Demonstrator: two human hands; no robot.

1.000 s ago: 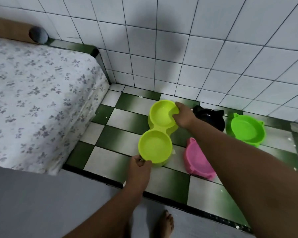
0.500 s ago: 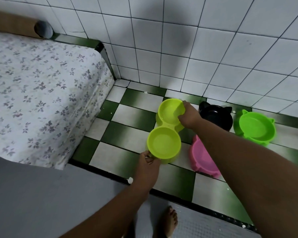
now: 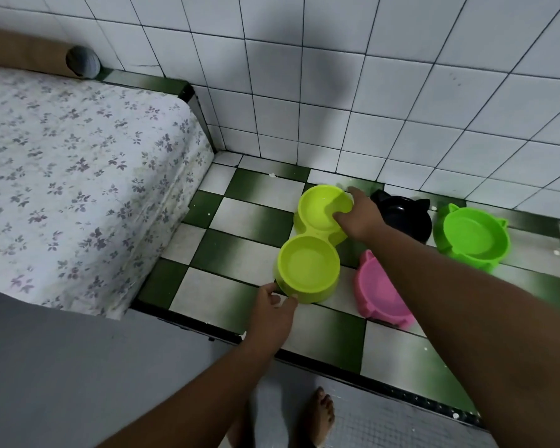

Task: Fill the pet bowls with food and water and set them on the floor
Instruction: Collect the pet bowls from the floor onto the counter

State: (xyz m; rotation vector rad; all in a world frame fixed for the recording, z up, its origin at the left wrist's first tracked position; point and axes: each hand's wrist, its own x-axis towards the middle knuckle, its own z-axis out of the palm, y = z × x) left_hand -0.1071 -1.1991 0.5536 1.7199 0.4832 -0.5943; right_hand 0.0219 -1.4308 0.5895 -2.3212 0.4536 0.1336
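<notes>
A yellow-green double pet bowl (image 3: pixel 307 265) rests on the green-and-white checkered ledge (image 3: pixel 236 295). Both of its cups look empty. My left hand (image 3: pixel 272 313) pinches the near rim of the near cup. My right hand (image 3: pixel 361 215) grips the right rim of the far cup, thumb inside. To the right stand a pink bowl (image 3: pixel 380 294), a black cat-eared bowl (image 3: pixel 404 216) and a green bowl (image 3: pixel 471 237), all apart from my hands. My right forearm hides part of the pink bowl.
A mattress with a flowered sheet (image 3: pixel 72 176) fills the left side. White tiled walls (image 3: pixel 369 92) close off the ledge at the back. A grey floor (image 3: pixel 78 383) lies below the ledge, with my bare foot (image 3: pixel 319 415) on it.
Both hands stay on the double bowl, which has shifted slightly along the ledge. The camera view has moved a little left and down.
</notes>
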